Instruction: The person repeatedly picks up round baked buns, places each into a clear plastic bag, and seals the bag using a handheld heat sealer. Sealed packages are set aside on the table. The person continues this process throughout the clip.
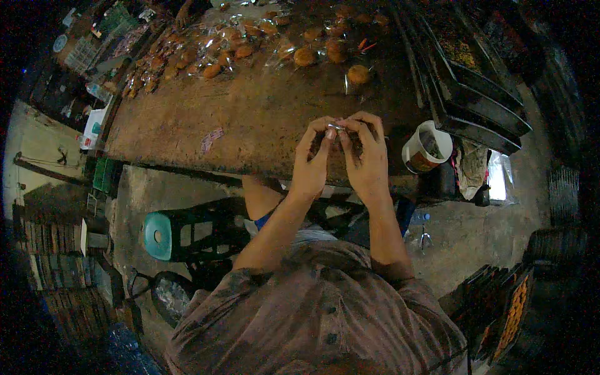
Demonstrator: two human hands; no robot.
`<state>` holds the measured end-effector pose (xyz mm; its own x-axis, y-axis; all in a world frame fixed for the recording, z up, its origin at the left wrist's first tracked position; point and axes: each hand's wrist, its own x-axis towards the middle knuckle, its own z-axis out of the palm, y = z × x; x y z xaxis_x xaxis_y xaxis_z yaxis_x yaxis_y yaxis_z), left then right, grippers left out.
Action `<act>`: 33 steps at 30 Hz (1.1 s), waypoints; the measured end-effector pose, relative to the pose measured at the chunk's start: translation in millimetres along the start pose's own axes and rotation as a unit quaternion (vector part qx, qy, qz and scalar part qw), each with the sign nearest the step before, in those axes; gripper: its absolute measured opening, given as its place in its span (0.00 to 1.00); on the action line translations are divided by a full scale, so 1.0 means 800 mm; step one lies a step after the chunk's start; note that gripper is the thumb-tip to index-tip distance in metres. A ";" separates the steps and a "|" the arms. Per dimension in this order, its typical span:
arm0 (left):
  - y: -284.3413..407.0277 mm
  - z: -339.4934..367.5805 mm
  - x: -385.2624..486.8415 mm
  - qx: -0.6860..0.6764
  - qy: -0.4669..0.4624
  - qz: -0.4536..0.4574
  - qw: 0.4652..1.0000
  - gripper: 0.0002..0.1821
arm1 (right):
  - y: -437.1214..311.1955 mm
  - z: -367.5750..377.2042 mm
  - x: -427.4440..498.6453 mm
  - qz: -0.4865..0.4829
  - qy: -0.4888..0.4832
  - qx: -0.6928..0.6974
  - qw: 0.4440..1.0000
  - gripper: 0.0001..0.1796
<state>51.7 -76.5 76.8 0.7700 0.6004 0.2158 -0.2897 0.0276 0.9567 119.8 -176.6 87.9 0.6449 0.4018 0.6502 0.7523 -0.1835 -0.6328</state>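
My left hand (313, 152) and my right hand (365, 150) meet above the front part of a wooden table (262, 117). Their fingertips pinch a small shiny piece (335, 126), perhaps clear plastic film; the fingers hide most of it. Beyond them a round brown baked piece (358, 74) lies on the wood, with a shiny clear wrapper (347, 84) beside it. Farther back are more round brown pieces, such as one baked piece (305, 56), many among glossy clear wrappers. Small red and orange sticks (366, 46) lie near them.
A white bucket (418, 157) stands at the table's right front, next to stacked dark trays (483, 124). A pink patterned scrap (212, 139) lies left of my hands. A teal-topped stool (158, 236) is below the table edge. Part of another person's hand (183, 18) shows at the far left.
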 end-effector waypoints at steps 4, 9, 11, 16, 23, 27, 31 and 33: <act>0.006 0.009 -0.003 0.090 0.034 0.083 0.992 0.10 | 0.003 -0.002 0.000 0.088 -0.025 0.103 0.991 0.09; 0.019 0.003 0.000 0.115 0.011 0.026 0.993 0.09 | 0.003 0.005 -0.002 0.108 -0.009 0.136 0.985 0.07; 0.018 -0.006 0.005 0.048 -0.007 -0.056 0.997 0.07 | 0.004 0.011 -0.003 0.051 0.037 0.104 0.993 0.07; 0.005 -0.016 0.011 -0.117 -0.041 -0.095 0.988 0.04 | 0.006 0.008 -0.004 -0.049 0.070 0.037 0.996 0.14; 0.006 -0.013 0.017 -0.065 -0.057 0.014 0.996 0.03 | 0.004 -0.011 0.007 -0.053 0.033 0.028 0.998 0.15; 0.015 -0.005 0.006 0.117 -0.030 0.102 0.987 0.03 | 0.001 -0.017 0.006 0.002 0.014 0.067 0.998 0.12; 0.027 -0.004 0.001 -0.037 0.024 0.009 0.999 0.14 | -0.007 -0.016 0.003 0.035 0.005 0.099 0.994 0.10; 0.032 -0.010 0.004 -0.042 0.024 -0.015 0.999 0.18 | -0.011 -0.016 0.001 0.061 -0.005 0.125 0.990 0.10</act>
<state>42.3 -67.7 100.6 0.7518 0.6355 0.1759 -0.3145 0.1111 0.9427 115.4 -185.7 99.4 0.7273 0.3988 0.5585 0.6104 -0.0039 -0.7921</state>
